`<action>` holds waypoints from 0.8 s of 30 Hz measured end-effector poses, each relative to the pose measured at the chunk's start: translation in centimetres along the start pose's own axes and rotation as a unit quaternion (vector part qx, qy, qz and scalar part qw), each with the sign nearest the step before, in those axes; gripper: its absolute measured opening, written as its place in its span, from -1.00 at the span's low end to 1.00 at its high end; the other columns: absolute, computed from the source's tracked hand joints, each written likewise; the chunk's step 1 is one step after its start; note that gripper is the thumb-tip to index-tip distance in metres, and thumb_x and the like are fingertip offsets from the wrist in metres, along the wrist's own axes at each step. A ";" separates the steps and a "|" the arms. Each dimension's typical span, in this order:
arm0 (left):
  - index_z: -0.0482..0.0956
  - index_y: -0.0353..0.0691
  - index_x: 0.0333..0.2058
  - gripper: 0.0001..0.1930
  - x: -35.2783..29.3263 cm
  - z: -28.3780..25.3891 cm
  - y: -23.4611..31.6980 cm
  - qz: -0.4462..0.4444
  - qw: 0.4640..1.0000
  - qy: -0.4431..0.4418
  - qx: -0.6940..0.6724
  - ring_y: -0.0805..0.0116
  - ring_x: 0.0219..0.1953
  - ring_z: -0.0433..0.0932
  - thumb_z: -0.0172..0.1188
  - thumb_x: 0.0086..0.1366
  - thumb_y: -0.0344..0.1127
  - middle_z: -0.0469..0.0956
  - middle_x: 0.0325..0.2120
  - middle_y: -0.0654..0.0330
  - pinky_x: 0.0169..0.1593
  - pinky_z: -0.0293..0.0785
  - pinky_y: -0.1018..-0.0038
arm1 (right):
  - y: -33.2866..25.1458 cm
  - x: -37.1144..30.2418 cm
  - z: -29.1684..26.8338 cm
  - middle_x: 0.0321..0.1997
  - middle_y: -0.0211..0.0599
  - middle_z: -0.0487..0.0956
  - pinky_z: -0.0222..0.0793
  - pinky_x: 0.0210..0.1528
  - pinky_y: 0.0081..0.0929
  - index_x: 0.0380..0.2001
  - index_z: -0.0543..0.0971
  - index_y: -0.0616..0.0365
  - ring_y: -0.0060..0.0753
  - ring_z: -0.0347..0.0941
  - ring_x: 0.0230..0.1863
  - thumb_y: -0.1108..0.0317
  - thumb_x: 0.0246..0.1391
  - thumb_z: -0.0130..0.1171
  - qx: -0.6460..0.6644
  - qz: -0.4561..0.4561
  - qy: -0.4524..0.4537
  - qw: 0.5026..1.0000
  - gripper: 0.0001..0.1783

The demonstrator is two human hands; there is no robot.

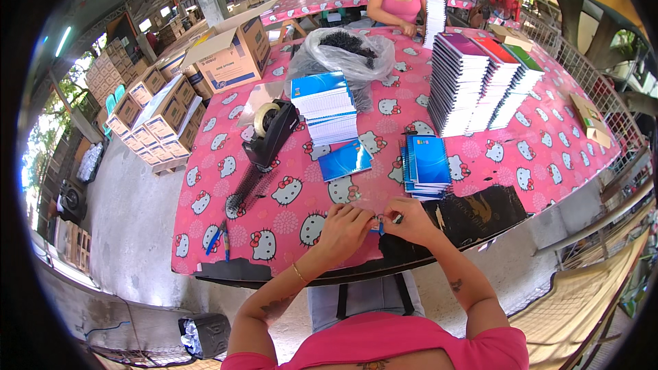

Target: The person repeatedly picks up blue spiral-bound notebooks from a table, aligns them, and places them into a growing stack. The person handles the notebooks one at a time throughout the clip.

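Note:
My left hand (349, 227) and my right hand (410, 219) meet over the table's near edge. Their fingers are closed in a pinch around a small blue and orange thing (376, 225), too covered by the fingers to name. Just beyond them lies a blue-covered booklet (346, 162), with a stack of blue-covered booklets (322, 96) behind it. Right of that, blue spiral notebooks (428, 162) are piled close to my right hand. A black cardboard piece (476, 216) reaches under my right wrist.
A black tape dispenser (273, 131), loose black spiral coils (250, 185) and pens (219, 241) lie left. Behind are a clear bag (312, 62) of black coils and an open carton (236, 58). Tall spiral-notebook stacks (458, 89) stand right; a co-worker (401, 0) sits opposite.

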State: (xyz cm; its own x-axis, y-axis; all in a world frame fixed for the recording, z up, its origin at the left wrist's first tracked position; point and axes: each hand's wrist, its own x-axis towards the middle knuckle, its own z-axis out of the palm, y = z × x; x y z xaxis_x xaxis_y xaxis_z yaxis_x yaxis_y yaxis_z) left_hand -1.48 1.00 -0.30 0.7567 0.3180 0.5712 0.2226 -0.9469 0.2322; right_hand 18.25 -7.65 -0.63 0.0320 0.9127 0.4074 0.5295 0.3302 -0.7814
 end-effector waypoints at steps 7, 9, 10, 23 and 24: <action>0.56 -0.21 -0.10 -0.75 0.7 -1.5 1.1 -0.013 0.999 -0.032 -0.014 0.09 -0.25 0.53 0.24 0.24 -0.37 0.57 -0.35 0.10 -0.15 0.41 0.21 | -1.2 -0.6 1.3 -0.45 -0.15 0.57 0.44 -0.33 -0.38 -0.34 0.59 0.26 -0.20 0.56 -0.40 0.46 -0.03 0.34 -0.002 0.032 0.141 0.990 -0.83; 0.56 -0.22 -0.07 -0.72 2.5 -2.6 1.0 -0.011 0.998 -0.029 -0.054 0.07 -0.24 0.54 0.24 0.24 -0.36 0.56 -0.34 0.08 -0.15 0.43 0.19 | -2.5 -0.2 1.3 -0.40 -0.12 0.60 0.46 -0.27 -0.37 -0.24 0.62 0.26 -0.18 0.57 -0.35 0.43 0.02 0.34 0.136 0.022 0.164 0.977 -0.78; 0.56 -0.21 -0.05 -0.71 3.6 -2.5 0.3 0.014 0.994 -0.007 -0.107 0.06 -0.22 0.54 0.24 0.24 -0.36 0.57 -0.31 0.08 -0.14 0.45 0.20 | -2.5 -0.2 0.8 -0.36 -0.10 0.61 0.46 -0.23 -0.37 -0.18 0.62 0.25 -0.17 0.58 -0.32 0.42 0.05 0.34 0.129 0.032 0.153 0.979 -0.75; 0.50 -0.29 0.03 -0.61 2.3 5.4 -13.3 -0.015 0.985 -0.025 0.170 0.05 -0.05 0.55 0.14 0.19 -0.46 0.56 -0.09 0.04 0.00 0.51 0.21 | 1.4 1.3 -5.2 0.23 -0.05 0.47 0.12 0.36 0.10 0.17 0.49 0.19 0.05 0.34 0.29 0.07 0.11 0.29 -0.429 0.003 0.117 0.896 -0.38; 0.49 -0.29 0.03 -0.59 2.8 4.3 -12.5 -0.023 0.986 -0.022 0.163 0.05 -0.04 0.54 0.13 0.17 -0.48 0.56 -0.09 0.04 0.01 0.50 0.20 | 0.2 1.5 -4.8 0.23 -0.04 0.46 0.12 0.36 0.09 0.16 0.50 0.18 0.05 0.34 0.29 0.08 0.10 0.31 -0.410 -0.021 0.139 0.901 -0.38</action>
State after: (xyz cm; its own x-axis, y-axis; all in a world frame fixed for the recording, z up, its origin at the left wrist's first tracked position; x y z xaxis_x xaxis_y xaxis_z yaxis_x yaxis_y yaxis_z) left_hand 0.53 13.49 -4.92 0.7653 0.3648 0.5304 0.4369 -0.8994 -0.0119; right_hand 22.48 -7.41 2.10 0.1490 0.7703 0.6200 0.9799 -0.0310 -0.1970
